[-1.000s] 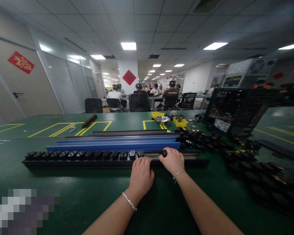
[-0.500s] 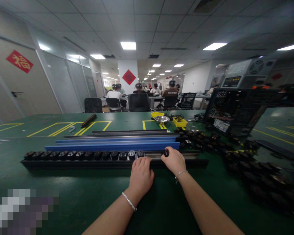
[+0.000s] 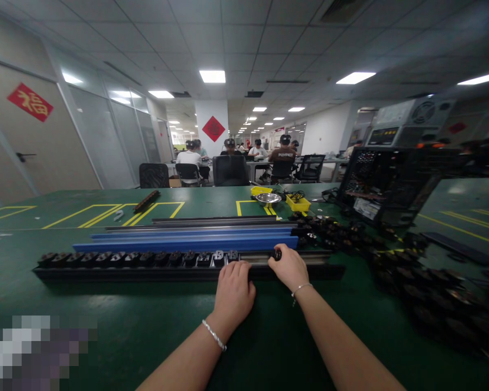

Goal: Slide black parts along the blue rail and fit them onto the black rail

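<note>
A long black channel (image 3: pixel 146 275) lies crosswise before me. A row of small black socket modules (image 3: pixel 161 259) fills its left and middle part. My left hand (image 3: pixel 234 290) is closed over the channel's front edge, just at the right end of the row, its fingertips hidden behind the knuckles. To its right, my right hand (image 3: pixel 290 266) pinches one loose black socket module (image 3: pixel 277 254) above the bare silver stretch of the channel. Whether that module touches the channel I cannot tell.
Blue and dark rails (image 3: pixel 187 243) lie just behind the channel. At right is a heap of black modules (image 3: pixel 427 293), with an open computer case (image 3: pixel 387 184) beyond. A metal bowl (image 3: pixel 268 199) and a yellow tray (image 3: pixel 298 203) stand farther back. People (image 3: pixel 283 155) sit in the background.
Both hands keep their places on the channel, and the module stays in my right fingers. Only a slight shift of the whole view shows.
</note>
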Tool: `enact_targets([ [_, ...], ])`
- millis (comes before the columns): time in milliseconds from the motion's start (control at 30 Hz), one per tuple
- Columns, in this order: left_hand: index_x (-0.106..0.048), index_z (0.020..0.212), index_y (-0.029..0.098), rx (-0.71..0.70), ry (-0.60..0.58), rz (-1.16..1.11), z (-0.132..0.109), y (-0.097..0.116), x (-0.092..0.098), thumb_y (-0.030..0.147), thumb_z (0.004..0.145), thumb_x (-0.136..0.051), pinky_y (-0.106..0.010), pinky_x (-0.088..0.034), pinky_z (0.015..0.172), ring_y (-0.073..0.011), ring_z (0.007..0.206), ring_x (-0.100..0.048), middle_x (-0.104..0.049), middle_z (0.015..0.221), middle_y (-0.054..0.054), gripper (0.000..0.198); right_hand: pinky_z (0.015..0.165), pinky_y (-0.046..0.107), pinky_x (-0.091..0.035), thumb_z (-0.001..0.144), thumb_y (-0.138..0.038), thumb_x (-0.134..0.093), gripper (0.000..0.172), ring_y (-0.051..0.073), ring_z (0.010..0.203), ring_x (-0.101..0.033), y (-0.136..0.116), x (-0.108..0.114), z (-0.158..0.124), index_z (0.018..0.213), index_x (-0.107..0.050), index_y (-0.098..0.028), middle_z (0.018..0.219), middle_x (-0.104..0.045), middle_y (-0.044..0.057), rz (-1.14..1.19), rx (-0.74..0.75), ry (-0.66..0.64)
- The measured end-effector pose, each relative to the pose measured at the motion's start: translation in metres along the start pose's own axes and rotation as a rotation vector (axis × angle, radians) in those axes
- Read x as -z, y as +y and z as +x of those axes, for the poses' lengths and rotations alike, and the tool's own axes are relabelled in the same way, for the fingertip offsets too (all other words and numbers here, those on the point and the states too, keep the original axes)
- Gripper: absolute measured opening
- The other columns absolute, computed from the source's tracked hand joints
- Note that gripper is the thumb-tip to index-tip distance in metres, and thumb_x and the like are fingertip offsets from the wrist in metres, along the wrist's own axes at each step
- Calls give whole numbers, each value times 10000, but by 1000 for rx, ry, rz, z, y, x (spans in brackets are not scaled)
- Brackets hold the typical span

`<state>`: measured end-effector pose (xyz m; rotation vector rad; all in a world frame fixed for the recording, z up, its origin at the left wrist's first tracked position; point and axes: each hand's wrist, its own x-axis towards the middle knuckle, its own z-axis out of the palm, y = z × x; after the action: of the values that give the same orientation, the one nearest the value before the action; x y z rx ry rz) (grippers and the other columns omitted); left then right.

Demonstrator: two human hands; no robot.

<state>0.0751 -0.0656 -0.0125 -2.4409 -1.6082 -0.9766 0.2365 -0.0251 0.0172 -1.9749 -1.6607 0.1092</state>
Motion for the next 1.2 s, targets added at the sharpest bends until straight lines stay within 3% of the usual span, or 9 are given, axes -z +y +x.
enact_targets([
  [533, -522, 1088, 196, 6, -12, -7, -1, 0, 0, 128, 744, -486, -390, -328, 971, -221, 1081, -464, -593, 1091, -47, 353, 833, 320, -396, 711, -292, -489, 394, 225, 1011, -566, 4, 0, 4, 1088, -566, -208, 1046, -648, 78, 14, -31, -56],
  [1200, -520, 1094, 200, -2, -4, -1, 0, -1, -1, 136, 748, -480, -384, -323, 977, -219, 1088, -461, -591, 1096, -46, 354, 863, 342, -362, 716, -293, -482, 312, 215, 970, -577, 7, 6, 5, 989, -615, -221, 984, -666, 67, -47, 13, -37],
])
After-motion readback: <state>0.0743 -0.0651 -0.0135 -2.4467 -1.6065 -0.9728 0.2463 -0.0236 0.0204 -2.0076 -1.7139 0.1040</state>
